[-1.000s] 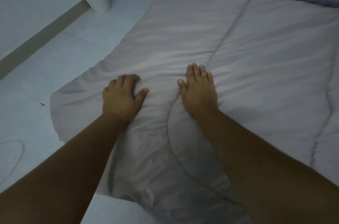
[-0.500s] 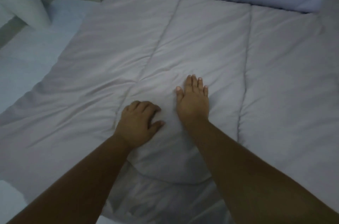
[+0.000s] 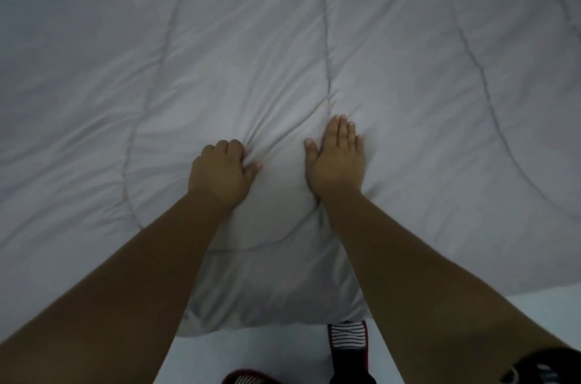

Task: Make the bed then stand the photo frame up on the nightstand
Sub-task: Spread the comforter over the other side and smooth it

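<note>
Left hand (image 3: 220, 174) forward on puffy quilt (image 3: 314, 37)

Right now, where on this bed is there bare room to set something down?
The grey quilted comforter lies bare beyond both hands and out to either side. Crowded only at the near middle, where the left hand bunches fabric beside the flat right hand.

Reaching forward side by side: left hand (image 3: 221, 174) palm down, fingers curled, gripping a fold of comforter (image 3: 251, 53); right hand (image 3: 336, 166) flat, fingers straight and together
</note>
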